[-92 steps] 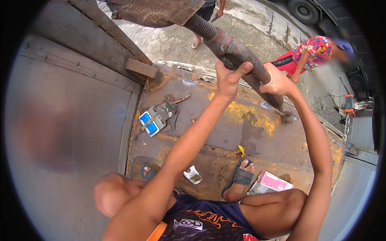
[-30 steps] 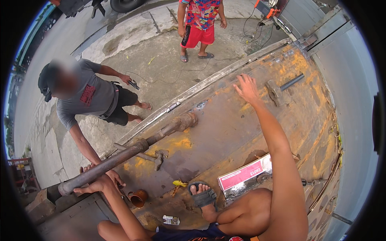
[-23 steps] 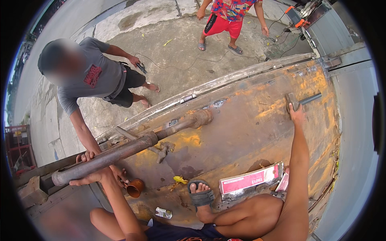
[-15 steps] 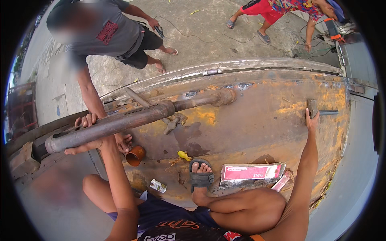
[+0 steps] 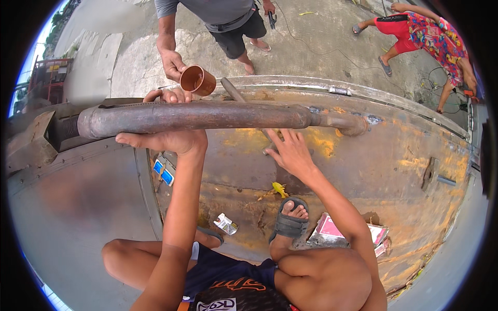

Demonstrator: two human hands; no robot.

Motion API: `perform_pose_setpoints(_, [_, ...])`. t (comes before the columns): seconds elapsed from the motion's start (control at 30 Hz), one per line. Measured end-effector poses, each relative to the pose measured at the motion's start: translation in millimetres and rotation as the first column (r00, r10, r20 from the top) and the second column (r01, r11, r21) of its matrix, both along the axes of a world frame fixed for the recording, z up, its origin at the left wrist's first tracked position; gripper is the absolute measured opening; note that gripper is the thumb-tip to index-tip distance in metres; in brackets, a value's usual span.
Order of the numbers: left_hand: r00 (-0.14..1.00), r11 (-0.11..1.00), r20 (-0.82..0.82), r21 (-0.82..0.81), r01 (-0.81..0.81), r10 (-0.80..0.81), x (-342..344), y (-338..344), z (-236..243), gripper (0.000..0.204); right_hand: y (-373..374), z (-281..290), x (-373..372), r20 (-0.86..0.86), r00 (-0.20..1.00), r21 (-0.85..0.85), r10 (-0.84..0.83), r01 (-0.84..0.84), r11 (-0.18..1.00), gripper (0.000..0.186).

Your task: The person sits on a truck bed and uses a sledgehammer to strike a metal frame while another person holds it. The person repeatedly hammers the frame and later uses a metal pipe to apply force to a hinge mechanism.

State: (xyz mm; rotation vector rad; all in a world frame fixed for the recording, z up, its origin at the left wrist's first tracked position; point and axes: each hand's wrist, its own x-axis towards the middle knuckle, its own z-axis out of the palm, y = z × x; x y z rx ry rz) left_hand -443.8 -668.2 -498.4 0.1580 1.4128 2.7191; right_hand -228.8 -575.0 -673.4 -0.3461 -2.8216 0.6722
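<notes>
A thick rusty steel tube (image 5: 233, 115) with threaded ends, like a big turnbuckle, lies across in front of me. My left hand (image 5: 171, 136) is closed around its left half, thumb on the near side and fingers over the far side. My right hand (image 5: 293, 155) is open, fingers spread, just below the tube's right part, holding nothing. Close to those fingertips, a metal bar (image 5: 233, 90) passes beneath the tube; its lower end is mostly hidden. Beyond the tube, a co-worker's hand (image 5: 173, 63) holds a brown cup (image 5: 203, 83).
On the rusty plate (image 5: 233, 176) lie a flat rusty metal piece (image 5: 428, 173), a grey rod (image 5: 446, 180), a yellow leaf (image 5: 280, 189), a small white pack (image 5: 226, 224), a blue-and-white pack (image 5: 164, 172) and a pink-and-white box (image 5: 332, 228). Another person in red shorts (image 5: 397, 32) bends at the far right.
My right hand has left the rusty piece at the right and come over to the tube's near side. The co-worker has lifted the cup off the plate. My view has shifted.
</notes>
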Motion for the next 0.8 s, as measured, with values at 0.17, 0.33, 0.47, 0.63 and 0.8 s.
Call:
perform_pose_setpoints(0.17, [0.995,0.994,-0.035,-0.050,0.095,-0.097,4,-12,-2,0.101,-24,-16,-52,0.214,0.974,0.119,-0.069,0.044,0.992,0.064])
perform_pose_setpoints(0.33, [0.967,0.969,0.080,0.082,0.235,-0.241,-4,-32,-8,0.091,-39,7,5,0.302,0.945,-0.159,-0.125,0.179,0.971,0.071])
perform_pose_setpoints(0.47, [0.940,0.941,0.058,0.040,0.336,-0.337,-12,-41,-23,0.089,-58,35,63,0.219,0.954,-0.237,-0.203,0.254,0.938,0.071])
perform_pose_setpoints(0.63, [0.865,0.882,0.182,0.041,0.469,-0.468,1,-62,-63,0.089,-99,88,90,0.047,0.978,-0.394,-0.201,0.203,0.896,0.074])
perform_pose_setpoints(0.8, [0.770,0.807,0.243,0.132,0.576,-0.590,20,-62,-98,0.076,-121,120,65,-0.222,0.956,-0.421,-0.193,0.085,0.903,0.069])
